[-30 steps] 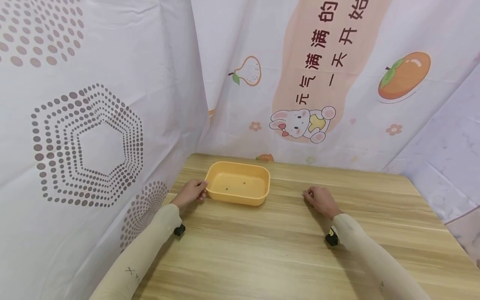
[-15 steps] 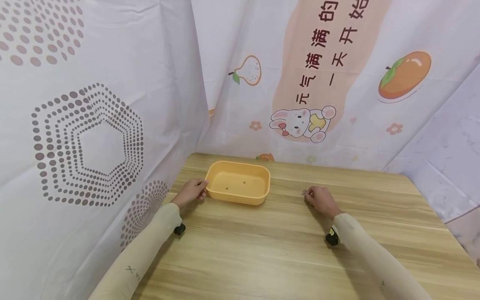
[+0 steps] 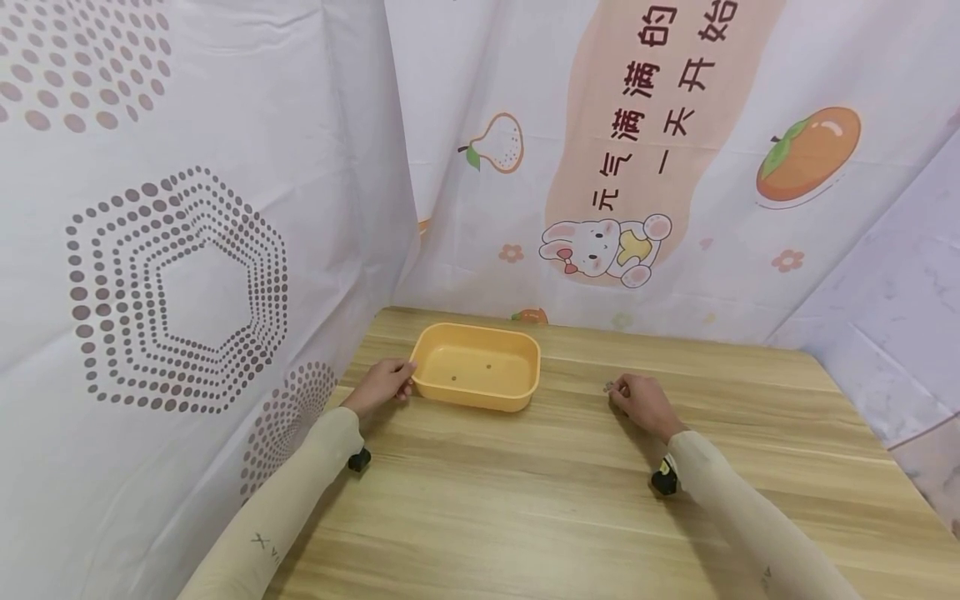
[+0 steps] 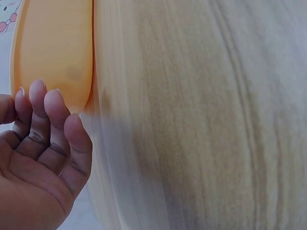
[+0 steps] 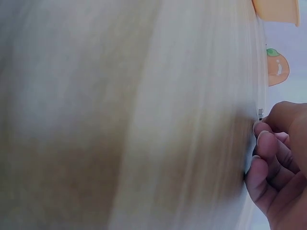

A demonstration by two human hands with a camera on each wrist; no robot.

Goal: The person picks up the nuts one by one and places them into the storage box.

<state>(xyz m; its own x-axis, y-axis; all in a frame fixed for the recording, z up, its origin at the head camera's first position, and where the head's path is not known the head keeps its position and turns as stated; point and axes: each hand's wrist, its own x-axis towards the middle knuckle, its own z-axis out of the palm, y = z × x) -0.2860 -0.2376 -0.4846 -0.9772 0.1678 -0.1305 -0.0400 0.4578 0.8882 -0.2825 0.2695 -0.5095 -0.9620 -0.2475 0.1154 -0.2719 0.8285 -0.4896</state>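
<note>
Left of the yellow tray (image 3: 472, 398) hangs a white cloth (image 3: 206, 300) printed with a dotted hexagon. At the tray's left end is the left hand (image 3: 381, 383), its thumb and fingers gripping the rim there. The tray itself sits on the wood-grain surface (image 3: 495, 500), toward its far edge; two small dark marks show on its floor, spots or holes, I cannot tell which. It looks like thin, fairly stiff plastic, probably light and a little smooth, so either short end of the rim should give a sound hold. Right of the tray, well apart from it, the right hand (image 3: 643, 402) pinches a tiny metallic-looking piece (image 3: 609, 387) at its fingertips. That piece is likely hard, light and easy to drop, best held by its sides; whether it touches the surface is unclear.
</note>
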